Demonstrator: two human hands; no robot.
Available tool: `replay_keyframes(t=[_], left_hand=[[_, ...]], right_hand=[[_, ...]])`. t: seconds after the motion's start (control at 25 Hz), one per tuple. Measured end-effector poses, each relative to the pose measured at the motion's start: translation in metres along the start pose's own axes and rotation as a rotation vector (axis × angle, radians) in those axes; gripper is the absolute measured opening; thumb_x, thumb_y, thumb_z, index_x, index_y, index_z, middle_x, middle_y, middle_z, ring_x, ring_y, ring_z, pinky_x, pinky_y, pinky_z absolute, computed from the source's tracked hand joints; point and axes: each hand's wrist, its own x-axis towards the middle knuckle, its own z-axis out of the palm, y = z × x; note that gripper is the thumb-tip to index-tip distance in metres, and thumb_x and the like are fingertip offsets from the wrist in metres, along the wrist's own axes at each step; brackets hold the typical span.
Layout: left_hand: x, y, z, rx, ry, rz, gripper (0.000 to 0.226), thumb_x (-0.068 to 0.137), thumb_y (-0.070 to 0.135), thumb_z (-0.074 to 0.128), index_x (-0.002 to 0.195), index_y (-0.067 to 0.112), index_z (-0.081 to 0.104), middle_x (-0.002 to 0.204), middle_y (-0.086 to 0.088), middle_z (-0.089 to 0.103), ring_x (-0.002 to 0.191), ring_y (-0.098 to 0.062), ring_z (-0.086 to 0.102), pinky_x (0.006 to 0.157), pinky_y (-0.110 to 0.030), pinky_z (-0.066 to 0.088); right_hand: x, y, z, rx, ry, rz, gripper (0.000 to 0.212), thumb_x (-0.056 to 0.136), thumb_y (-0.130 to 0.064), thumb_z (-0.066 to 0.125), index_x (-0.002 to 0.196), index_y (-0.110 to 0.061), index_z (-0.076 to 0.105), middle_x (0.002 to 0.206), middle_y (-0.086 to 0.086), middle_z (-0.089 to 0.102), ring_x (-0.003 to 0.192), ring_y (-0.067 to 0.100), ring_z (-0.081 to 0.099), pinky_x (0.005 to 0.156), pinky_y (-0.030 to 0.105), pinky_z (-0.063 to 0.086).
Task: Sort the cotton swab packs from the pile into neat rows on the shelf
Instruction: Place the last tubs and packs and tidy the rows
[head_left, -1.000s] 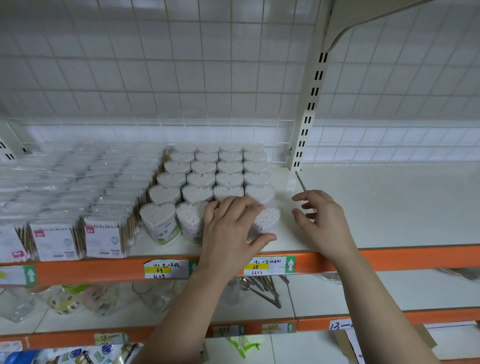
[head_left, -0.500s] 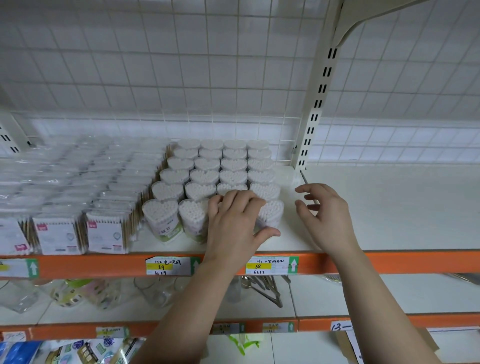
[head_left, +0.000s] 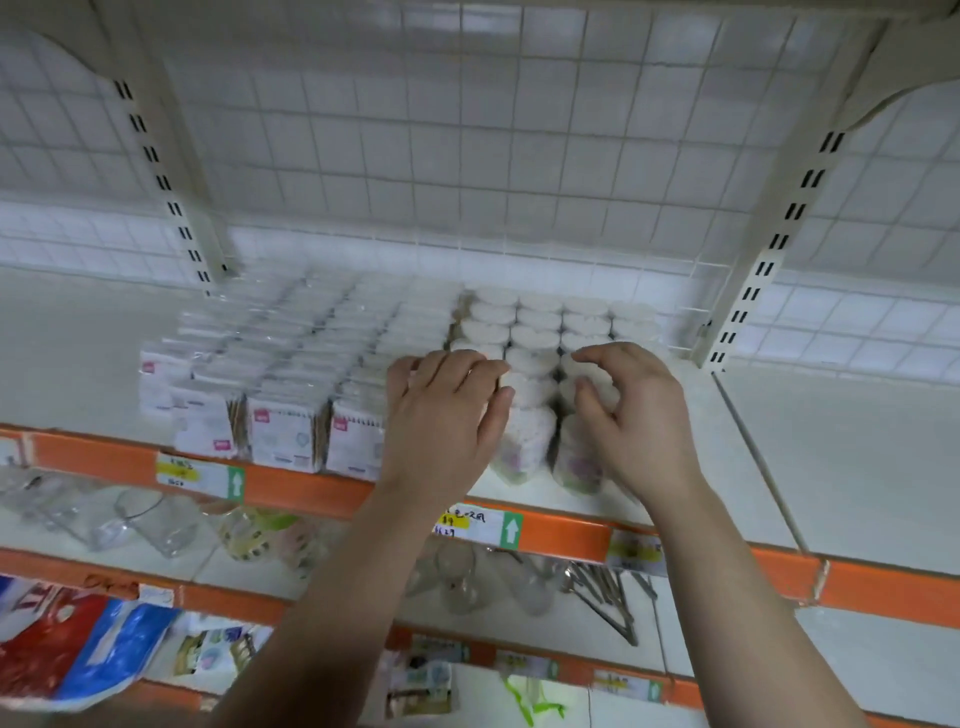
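White packs (head_left: 522, 441), right hand (head_left: 636, 421) newly atop

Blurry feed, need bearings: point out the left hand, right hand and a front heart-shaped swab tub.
left hand (head_left: 441, 421): head view, back of the hand.
right hand (head_left: 639, 421): head view, back of the hand.
heart-shaped swab tub (head_left: 522, 441): head view, its clear front wall.

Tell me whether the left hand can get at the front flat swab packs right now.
Probably yes. The left hand rests on the heart-shaped tubs directly beside the flat packs, and nothing stands between hand and packs.
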Motion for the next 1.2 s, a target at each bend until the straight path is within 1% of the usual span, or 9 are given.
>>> replay_keyframes(t=[0.16, 0.4, 0.52, 0.68, 0.76, 0.92, 1.0, 1.12, 1.2], left_hand=[[-0.019, -0.07, -0.037, 0.074, 0.011, -0.066, 0.027, 0.091, 0.032, 0.048, 0.101, 0.019, 0.069, 0.099, 0.002, 0.066, 0.092, -0.024, 0.06, 0.087, -0.041, 0.035], [-0.066, -0.209, -0.115, 0.154, 0.001, -0.199, 0.031, 0.093, 0.035, 0.043, 0.106, 0.021, 0.068, 0.103, 0.001, 0.066, 0.096, -0.024, 0.061, 0.087, -0.041, 0.035], [-0.089, -0.271, -0.149, 0.189, -0.025, -0.237, 0.029, 0.092, 0.035, 0.045, 0.105, 0.022, 0.067, 0.102, 0.002, 0.065, 0.094, -0.023, 0.061, 0.085, -0.041, 0.036], [-0.122, -0.349, -0.191, 0.233, -0.043, -0.296, 0.032, 0.092, 0.037, 0.043, 0.106, 0.021, 0.067, 0.102, 0.003, 0.066, 0.095, -0.021, 0.061, 0.085, -0.038, 0.034], [-0.134, -0.382, -0.211, 0.263, -0.061, -0.35, 0.034, 0.092, 0.039, 0.041, 0.108, 0.021, 0.066, 0.104, 0.003, 0.066, 0.097, -0.021, 0.06, 0.086, -0.036, 0.032], [-0.154, -0.437, -0.241, 0.297, -0.075, -0.462, 0.038, 0.094, 0.041, 0.037, 0.113, 0.022, 0.065, 0.11, 0.004, 0.065, 0.102, -0.02, 0.058, 0.091, -0.036, 0.029], [-0.163, -0.472, -0.251, 0.322, -0.07, -0.493, 0.035, 0.095, 0.04, 0.039, 0.114, 0.023, 0.064, 0.11, 0.006, 0.063, 0.103, -0.017, 0.058, 0.091, -0.033, 0.025], [-0.166, -0.522, -0.258, 0.36, -0.077, -0.508, 0.034, 0.095, 0.04, 0.041, 0.115, 0.024, 0.063, 0.111, 0.007, 0.062, 0.103, -0.017, 0.057, 0.09, -0.031, 0.023], [-0.163, -0.559, -0.259, 0.379, -0.083, -0.508, 0.036, 0.095, 0.042, 0.039, 0.115, 0.024, 0.063, 0.111, 0.006, 0.062, 0.103, -0.018, 0.058, 0.09, -0.032, 0.023]], right_hand=[[0.016, -0.064, 0.047, 0.038, -0.008, -0.083, 0.026, 0.084, -0.016, 0.053, 0.106, -0.011, 0.066, 0.103, 0.004, 0.066, 0.098, 0.024, 0.057, 0.084, 0.016, 0.034], [0.034, -0.198, 0.153, 0.158, -0.072, -0.19, 0.024, 0.085, -0.016, 0.055, 0.105, -0.012, 0.067, 0.103, 0.004, 0.066, 0.099, 0.023, 0.058, 0.088, 0.018, 0.035], [0.035, -0.26, 0.21, 0.242, -0.101, -0.217, 0.023, 0.086, -0.017, 0.055, 0.105, -0.013, 0.067, 0.102, 0.003, 0.065, 0.098, 0.023, 0.057, 0.083, 0.016, 0.034], [0.032, -0.339, 0.281, 0.318, -0.173, -0.231, 0.022, 0.087, -0.02, 0.055, 0.105, -0.016, 0.067, 0.103, 0.0, 0.064, 0.099, 0.022, 0.057, 0.082, 0.014, 0.032], [0.034, -0.374, 0.312, 0.361, -0.215, -0.249, 0.02, 0.087, -0.02, 0.056, 0.104, -0.017, 0.067, 0.103, -0.001, 0.064, 0.1, 0.02, 0.057, 0.084, 0.011, 0.032], [0.042, -0.434, 0.364, 0.415, -0.304, -0.278, 0.018, 0.09, -0.02, 0.057, 0.106, -0.02, 0.066, 0.106, -0.006, 0.063, 0.105, 0.013, 0.054, 0.086, -0.002, 0.025], [0.049, -0.463, 0.392, 0.442, -0.341, -0.288, 0.018, 0.091, -0.021, 0.056, 0.107, -0.022, 0.065, 0.108, -0.009, 0.062, 0.106, 0.011, 0.053, 0.087, 0.002, 0.028], [0.064, -0.497, 0.433, 0.478, -0.348, -0.314, 0.019, 0.091, -0.022, 0.055, 0.108, -0.021, 0.065, 0.109, -0.009, 0.061, 0.108, 0.01, 0.053, 0.09, 0.018, 0.039], [0.078, -0.517, 0.465, 0.507, -0.345, -0.321, 0.02, 0.091, -0.022, 0.055, 0.109, -0.021, 0.065, 0.11, -0.009, 0.061, 0.109, 0.01, 0.053, 0.092, 0.024, 0.043]])
